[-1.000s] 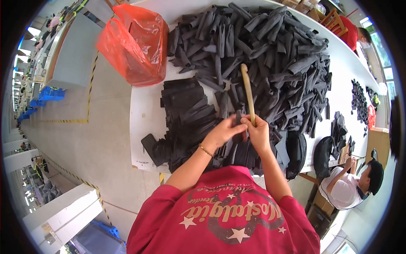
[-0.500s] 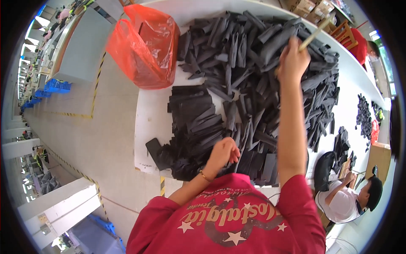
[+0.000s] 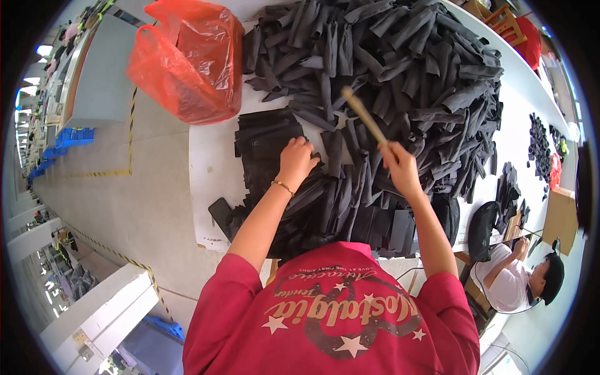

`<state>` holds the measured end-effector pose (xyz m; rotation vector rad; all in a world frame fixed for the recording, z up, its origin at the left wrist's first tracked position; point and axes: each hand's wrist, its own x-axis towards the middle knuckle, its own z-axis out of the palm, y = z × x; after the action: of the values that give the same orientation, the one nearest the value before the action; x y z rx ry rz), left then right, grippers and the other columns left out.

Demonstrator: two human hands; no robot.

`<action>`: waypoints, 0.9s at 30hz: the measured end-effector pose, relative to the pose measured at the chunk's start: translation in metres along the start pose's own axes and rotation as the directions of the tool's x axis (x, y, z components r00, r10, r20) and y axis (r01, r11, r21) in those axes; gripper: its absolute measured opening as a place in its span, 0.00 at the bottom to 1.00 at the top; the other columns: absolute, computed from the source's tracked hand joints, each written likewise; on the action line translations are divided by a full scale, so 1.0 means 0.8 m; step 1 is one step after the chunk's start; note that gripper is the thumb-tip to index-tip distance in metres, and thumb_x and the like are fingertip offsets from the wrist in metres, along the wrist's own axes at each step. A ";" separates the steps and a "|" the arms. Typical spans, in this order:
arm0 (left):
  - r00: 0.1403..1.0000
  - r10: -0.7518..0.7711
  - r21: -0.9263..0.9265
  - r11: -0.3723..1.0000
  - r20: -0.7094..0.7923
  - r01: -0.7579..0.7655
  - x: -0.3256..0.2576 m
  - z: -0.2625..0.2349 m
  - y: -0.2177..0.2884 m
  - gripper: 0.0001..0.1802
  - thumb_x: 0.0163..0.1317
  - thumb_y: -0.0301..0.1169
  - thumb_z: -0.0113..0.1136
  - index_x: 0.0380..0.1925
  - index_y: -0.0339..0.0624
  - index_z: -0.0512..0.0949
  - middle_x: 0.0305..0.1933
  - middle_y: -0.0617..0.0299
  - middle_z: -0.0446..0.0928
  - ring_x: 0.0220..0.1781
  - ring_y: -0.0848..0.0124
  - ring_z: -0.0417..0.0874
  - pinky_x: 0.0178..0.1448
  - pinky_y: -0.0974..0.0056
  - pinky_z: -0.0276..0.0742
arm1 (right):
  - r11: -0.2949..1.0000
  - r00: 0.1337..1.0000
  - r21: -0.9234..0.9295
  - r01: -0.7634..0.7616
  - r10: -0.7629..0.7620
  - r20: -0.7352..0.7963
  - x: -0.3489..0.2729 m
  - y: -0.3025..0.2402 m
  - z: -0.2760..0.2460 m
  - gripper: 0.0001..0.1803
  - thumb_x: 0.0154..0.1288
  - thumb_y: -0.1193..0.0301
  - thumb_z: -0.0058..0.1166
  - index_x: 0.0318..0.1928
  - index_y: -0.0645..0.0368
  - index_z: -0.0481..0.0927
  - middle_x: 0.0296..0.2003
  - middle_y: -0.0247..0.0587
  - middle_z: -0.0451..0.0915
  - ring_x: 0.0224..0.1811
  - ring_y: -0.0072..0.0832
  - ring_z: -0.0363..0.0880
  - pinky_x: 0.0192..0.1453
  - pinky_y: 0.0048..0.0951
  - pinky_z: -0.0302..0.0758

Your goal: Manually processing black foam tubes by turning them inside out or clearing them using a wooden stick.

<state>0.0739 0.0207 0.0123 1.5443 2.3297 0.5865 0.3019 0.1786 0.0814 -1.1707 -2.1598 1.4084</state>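
Fingers of my right hand (image 3: 400, 167) are curled tight around the low end of a wooden stick (image 3: 364, 117). From those fingers the stick slants up and to the left, over the big heap of black cloth strips (image 3: 400, 75). Its far tip hangs above the strips.

My left hand (image 3: 296, 161) is bent into a loose fist and presses down on a flat stack of black cloth pieces (image 3: 269, 144). I cannot tell if its fingers pinch a piece or only push on it. A thin gold bracelet (image 3: 282, 185) sits on that wrist.

Left of my left hand is a bare strip of the white worktop (image 3: 209, 181). Farther up on that side sits a red plastic bag (image 3: 187, 59). Far off to the right of my right hand, another person (image 3: 519, 281) sits low beside the worktop.
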 end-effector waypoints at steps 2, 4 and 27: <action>1.000 -0.010 -0.017 1.000 0.011 0.010 -0.001 0.012 -0.010 0.06 0.48 0.32 0.69 0.26 0.44 0.83 0.31 0.59 0.76 0.43 0.57 0.77 0.46 0.57 0.77 | 0.991 0.995 -0.132 -0.001 0.014 0.097 -0.025 0.003 -0.011 0.10 0.69 0.68 0.52 0.44 0.62 0.80 0.23 0.43 0.78 0.25 0.31 0.78 0.33 0.31 0.73; 1.000 -0.012 -0.151 0.988 0.021 0.015 0.002 0.002 -0.004 0.06 0.51 0.33 0.67 0.26 0.44 0.85 0.30 0.61 0.75 0.40 0.58 0.76 0.45 0.58 0.75 | 0.957 0.987 -0.255 0.140 -0.113 0.116 -0.041 0.010 -0.031 0.10 0.69 0.68 0.52 0.44 0.61 0.80 0.26 0.46 0.79 0.27 0.38 0.79 0.34 0.34 0.75; 0.988 0.150 -0.331 0.932 -0.021 -0.148 -0.029 -0.090 0.028 0.10 0.56 0.33 0.65 0.38 0.51 0.87 0.33 0.62 0.74 0.39 0.63 0.72 0.48 0.61 0.72 | 0.673 0.825 -0.499 0.546 -0.328 0.461 -0.028 -0.054 -0.091 0.09 0.64 0.70 0.56 0.44 0.54 0.83 0.27 0.41 0.79 0.29 0.40 0.80 0.33 0.38 0.75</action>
<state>0.0689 -0.0055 0.0869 1.5625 1.9910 0.9567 0.3414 0.1983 0.1566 -0.4744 -3.0231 0.7212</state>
